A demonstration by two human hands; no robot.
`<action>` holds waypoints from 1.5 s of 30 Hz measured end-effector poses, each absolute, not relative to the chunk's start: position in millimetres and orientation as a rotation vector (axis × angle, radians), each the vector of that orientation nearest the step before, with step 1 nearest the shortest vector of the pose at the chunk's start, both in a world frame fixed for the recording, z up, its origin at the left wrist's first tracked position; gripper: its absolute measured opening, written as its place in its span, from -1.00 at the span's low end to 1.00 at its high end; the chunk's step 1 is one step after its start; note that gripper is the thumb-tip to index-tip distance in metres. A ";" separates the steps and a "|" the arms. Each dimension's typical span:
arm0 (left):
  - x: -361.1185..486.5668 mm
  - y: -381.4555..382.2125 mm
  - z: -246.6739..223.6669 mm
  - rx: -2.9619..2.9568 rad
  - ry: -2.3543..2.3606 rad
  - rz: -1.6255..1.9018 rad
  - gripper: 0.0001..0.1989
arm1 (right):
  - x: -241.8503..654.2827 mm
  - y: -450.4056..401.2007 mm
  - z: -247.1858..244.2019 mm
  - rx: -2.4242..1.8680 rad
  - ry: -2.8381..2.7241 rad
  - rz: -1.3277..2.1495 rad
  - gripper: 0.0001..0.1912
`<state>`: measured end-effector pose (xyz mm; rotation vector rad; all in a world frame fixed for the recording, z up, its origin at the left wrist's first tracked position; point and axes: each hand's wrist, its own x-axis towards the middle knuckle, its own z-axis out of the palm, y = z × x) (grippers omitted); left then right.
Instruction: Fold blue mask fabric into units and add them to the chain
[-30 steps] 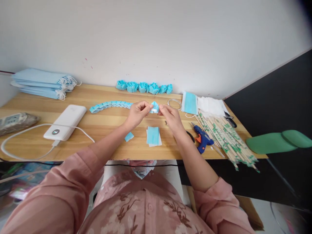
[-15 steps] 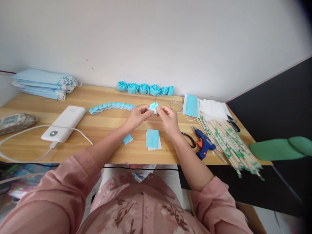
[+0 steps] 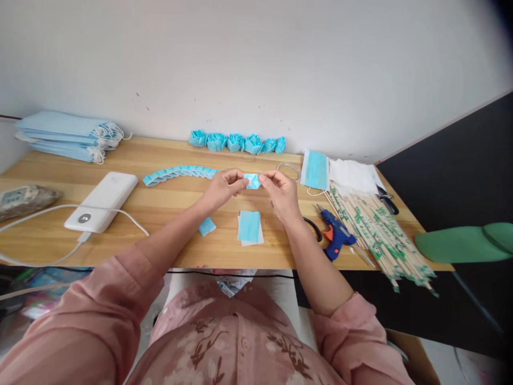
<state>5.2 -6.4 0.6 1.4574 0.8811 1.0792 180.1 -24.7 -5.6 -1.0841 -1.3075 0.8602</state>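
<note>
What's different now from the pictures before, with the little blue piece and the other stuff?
The blue piece has been turned: its point was up, and now it lies sideways, with the white part towards the left hand instead of at the bottom. Neither that hand nor the right hand has let go. The flowers, strip and glue gun stayed put.

A light-blue-and-white folded piece (image 3: 254,182) appears left of a dark-blue glue gun (image 3: 339,231) with orange trigger (image 3: 328,234); green-patterned stick packets (image 3: 374,230) lie right of the gun, turquoise flowers (image 3: 235,143) beyond, leftward.
</note>
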 end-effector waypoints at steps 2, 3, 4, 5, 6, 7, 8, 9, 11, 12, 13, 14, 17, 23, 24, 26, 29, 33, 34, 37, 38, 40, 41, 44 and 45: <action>4.5 -4.8 1.0 1.407 0.897 1.133 -0.72 | 180.4 -24.7 -6.2 -1.107 -1.333 0.870 -0.78; 4.2 -4.2 1.3 1.392 0.906 1.154 -0.72 | 180.4 -24.8 -6.6 -1.123 -1.352 0.880 -0.78; 3.8 -3.7 1.6 1.381 0.914 1.173 -0.72 | 180.3 -25.1 -6.8 -1.138 -1.380 0.897 -0.78; 3.5 -3.5 1.9 1.373 0.919 1.193 -0.71 | 180.1 -25.5 -7.0 -1.151 -1.415 0.921 -0.77; 3.2 -3.6 2.2 1.366 0.921 1.211 -0.70 | 179.9 -26.0 -7.0 -1.158 -1.451 0.948 -0.77; 3.0 -3.9 2.6 1.364 0.923 1.222 -0.69 | 179.6 -26.7 -6.9 -1.157 -1.481 0.970 -0.77; 2.9 -4.4 2.8 1.370 0.924 1.225 -0.69 | 179.2 -27.3 -6.8 -1.151 -1.501 0.988 -0.76; 2.9 -5.0 3.0 1.387 0.924 1.217 -0.68 | 179.0 -27.8 -6.7 -1.141 -1.508 0.999 -0.75; 3.4 -6.4 3.1 1.436 0.914 1.178 -0.67 | 178.6 -28.3 -7.0 -1.127 -1.502 0.999 -0.73; 3.7 -6.9 3.1 1.454 0.901 1.158 -0.66 | 178.6 -28.1 -7.5 -1.123 -1.495 0.998 -0.73; 4.1 -7.3 3.1 1.461 0.885 1.144 -0.65 | 178.7 -27.7 -8.2 -1.118 -1.487 0.998 -0.74; 4.5 -7.6 3.1 1.455 0.868 1.139 -0.64 | 178.8 -27.1 -8.9 -1.113 -1.473 0.996 -0.76; 5.3 -6.8 2.8 1.414 0.838 1.144 -0.61 | 179.0 -25.0 -10.5 -1.085 -1.402 0.992 -0.78; 5.2 -4.8 1.1 1.404 0.840 1.100 -0.62 | 176.9 -26.2 -7.7 -1.057 -1.328 1.017 -0.80; 4.9 -5.1 1.2 1.407 0.846 1.103 -0.64 | 176.6 -27.0 -6.6 -1.057 -1.333 1.018 -0.80; 4.4 -6.0 1.8 1.420 0.855 1.101 -0.67 | 176.3 -28.3 -4.1 -1.064 -1.335 1.020 -0.81; 3.9 -7.2 2.5 1.478 0.855 1.049 -0.69 | 177.2 -28.4 -2.3 -1.075 -1.332 1.025 -0.76; 4.3 -6.9 1.9 1.526 0.874 1.015 -0.64 | 179.4 -26.6 -5.0 -1.098 -1.401 1.001 -0.74; 4.3 -6.7 1.9 1.512 0.880 1.034 -0.63 | 179.9 -26.3 -5.9 -1.102 -1.413 0.991 -0.74; 3.9 -6.3 3.1 1.445 0.882 1.107 -0.59 | 180.4 -26.4 -6.9 -1.117 -1.419 0.954 -0.76; 3.6 -6.4 3.7 1.431 0.878 1.115 -0.58 | 180.4 -26.6 -6.7 -1.124 -1.416 0.942 -0.76; 3.1 -6.6 4.1 1.438 0.872 1.083 -0.57 | 180.3 -26.8 -5.8 -1.138 -1.402 0.927 -0.76; 2.9 -6.6 3.8 1.454 0.871 1.053 -0.58 | 180.2 -26.8 -5.4 -1.139 -1.394 0.925 -0.76; 2.9 -6.1 1.2 1.499 0.888 0.995 -0.62 | 180.2 -25.9 -5.0 -1.135 -1.381 0.906 -0.77; 2.9 -5.8 0.2 1.503 0.901 0.999 -0.63 | 180.2 -25.4 -5.3 -1.125 -1.374 0.896 -0.77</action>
